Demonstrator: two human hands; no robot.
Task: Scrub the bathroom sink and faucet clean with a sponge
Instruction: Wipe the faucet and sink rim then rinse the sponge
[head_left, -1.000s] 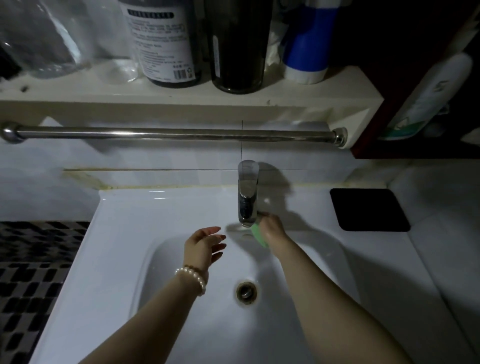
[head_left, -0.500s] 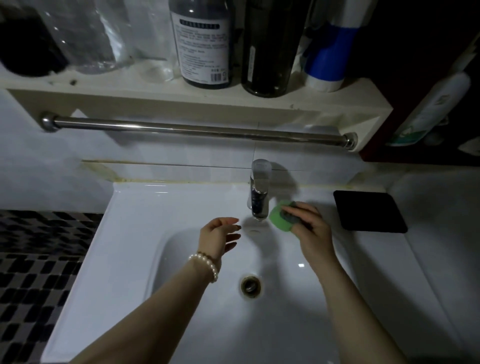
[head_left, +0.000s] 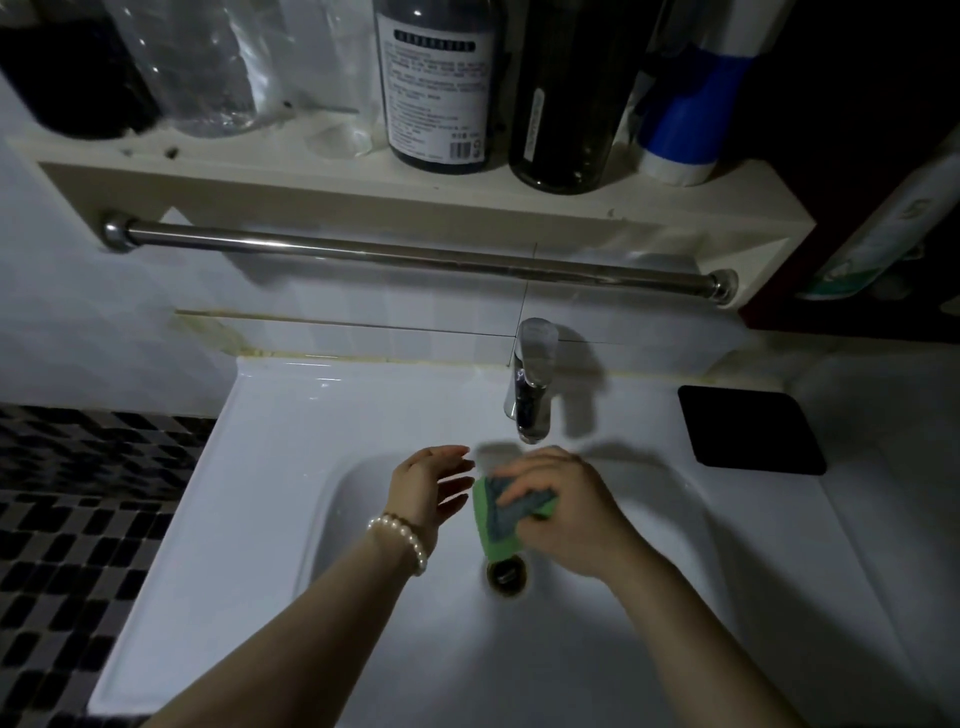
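The white glossy ceramic sink (head_left: 270, 467) fills the view, its chrome metal faucet (head_left: 530, 395) standing at the back rim. Over the basin, the right hand (head_left: 566, 512) grips the green rectangular sponge (head_left: 501, 514) above the round dark drain (head_left: 508, 571), while the left hand (head_left: 428, 486), fingers relaxed and holding nothing, hovers just beside it

White sink (head_left: 270, 467) with chrome faucet (head_left: 531, 395) and drain (head_left: 506, 574); right hand (head_left: 566, 512) gripping green sponge (head_left: 501, 519) over basin, left hand (head_left: 428, 486) beside it, fingers relaxed; bottles (head_left: 441, 83) on shelf (head_left: 415, 192) above.
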